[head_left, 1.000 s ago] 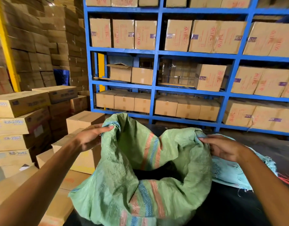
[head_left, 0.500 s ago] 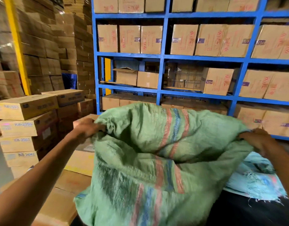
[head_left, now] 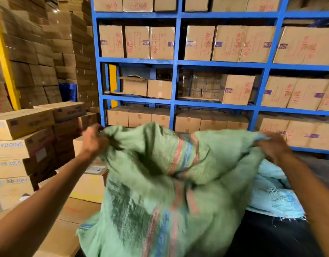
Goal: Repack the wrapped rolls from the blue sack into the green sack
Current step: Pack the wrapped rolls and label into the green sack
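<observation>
A green woven sack (head_left: 160, 191) with red and blue stripes hangs in front of me, its mouth stretched wide between both hands. My left hand (head_left: 94, 139) grips the rim's left corner. My right hand (head_left: 273, 145) grips the right corner. The sack's body sags down onto a dark surface (head_left: 271, 238). A pale blue sack (head_left: 273, 197) lies crumpled behind and to the right of it, under my right forearm. No wrapped rolls are visible; the inside of both sacks is hidden.
Stacked cardboard boxes (head_left: 20, 145) stand at the left, with more flat cartons (head_left: 82, 204) low beside the sack. A blue steel rack (head_left: 176, 62) full of cartons fills the background. A yellow post (head_left: 4, 58) rises at far left.
Both hands have lifted the green sack's rim upward and pulled it wide apart. The open mouth I looked into a second ago is now raised and stretched taut.
</observation>
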{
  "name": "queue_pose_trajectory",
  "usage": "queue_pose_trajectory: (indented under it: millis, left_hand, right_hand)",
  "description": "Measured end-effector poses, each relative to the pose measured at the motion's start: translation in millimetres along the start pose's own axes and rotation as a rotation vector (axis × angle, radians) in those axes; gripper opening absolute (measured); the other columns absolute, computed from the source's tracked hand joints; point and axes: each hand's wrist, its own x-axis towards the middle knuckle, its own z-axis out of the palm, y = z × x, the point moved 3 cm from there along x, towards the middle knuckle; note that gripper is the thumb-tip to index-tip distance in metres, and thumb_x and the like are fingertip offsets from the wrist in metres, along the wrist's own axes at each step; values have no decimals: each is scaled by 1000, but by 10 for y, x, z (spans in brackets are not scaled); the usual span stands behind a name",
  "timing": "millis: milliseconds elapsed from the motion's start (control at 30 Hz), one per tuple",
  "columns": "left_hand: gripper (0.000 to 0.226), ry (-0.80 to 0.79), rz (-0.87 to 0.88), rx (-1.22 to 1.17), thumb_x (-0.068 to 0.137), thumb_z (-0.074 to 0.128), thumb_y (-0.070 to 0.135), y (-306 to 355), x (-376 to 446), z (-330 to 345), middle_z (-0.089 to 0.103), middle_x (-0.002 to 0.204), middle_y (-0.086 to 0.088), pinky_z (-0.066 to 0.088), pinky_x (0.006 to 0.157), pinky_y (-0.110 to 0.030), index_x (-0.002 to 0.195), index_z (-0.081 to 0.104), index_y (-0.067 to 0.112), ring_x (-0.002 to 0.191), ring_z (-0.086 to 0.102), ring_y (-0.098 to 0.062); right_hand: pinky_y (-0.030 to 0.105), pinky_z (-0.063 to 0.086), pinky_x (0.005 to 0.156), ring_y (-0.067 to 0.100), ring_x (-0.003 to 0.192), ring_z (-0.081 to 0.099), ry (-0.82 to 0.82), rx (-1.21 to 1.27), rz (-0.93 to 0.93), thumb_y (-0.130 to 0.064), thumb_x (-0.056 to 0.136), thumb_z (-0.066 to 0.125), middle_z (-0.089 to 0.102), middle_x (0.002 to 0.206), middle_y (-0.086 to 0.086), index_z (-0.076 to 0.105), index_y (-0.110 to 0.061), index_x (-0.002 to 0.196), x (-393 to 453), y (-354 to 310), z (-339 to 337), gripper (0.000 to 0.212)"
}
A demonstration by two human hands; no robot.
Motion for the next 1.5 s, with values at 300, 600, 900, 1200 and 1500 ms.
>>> queue_pose_trajectory:
  millis: [300,600,900,1200,1500]
  left_hand:
    - [22,-245,-316,-419,91,55,17,-153,-11,85,66,102,-17,58,67,-33,106,61,1,82,64,-31]
    - [49,-666,-229,-1237,47,82,30,255,-252,264,72,103,-11,60,69,-37,92,76,12,89,71,-20]
    - [33,-486,-168,-974,59,81,23,346,-228,353,71,102,-16,57,79,-39,90,75,13,85,70,-25]
    - [29,272,-105,-131,92,47,9,112,-438,23,55,122,-28,40,88,-43,118,50,-3,113,50,-42]
    - [11,-437,-146,-624,89,55,2,-6,-644,422,73,91,-1,54,62,-13,94,63,8,71,70,-2]
  right_hand:
    - [26,55,44,13,44,65,-42,265,169,-16,83,66,70,62,10,60,-5,96,18,79,-286,17]
    - [28,59,69,13,87,71,-453,864,63,-35,92,48,74,100,3,75,-17,97,-238,131,-215,33]
    - [31,60,67,21,79,71,-427,558,-2,-12,83,60,73,98,12,72,-9,90,-163,97,-217,13]
    - [42,53,68,41,86,67,239,-116,137,-30,72,59,65,96,32,63,8,104,89,711,-555,49]
    - [24,59,67,15,80,73,-452,628,86,-1,69,68,71,100,7,61,0,107,-115,530,-137,39]
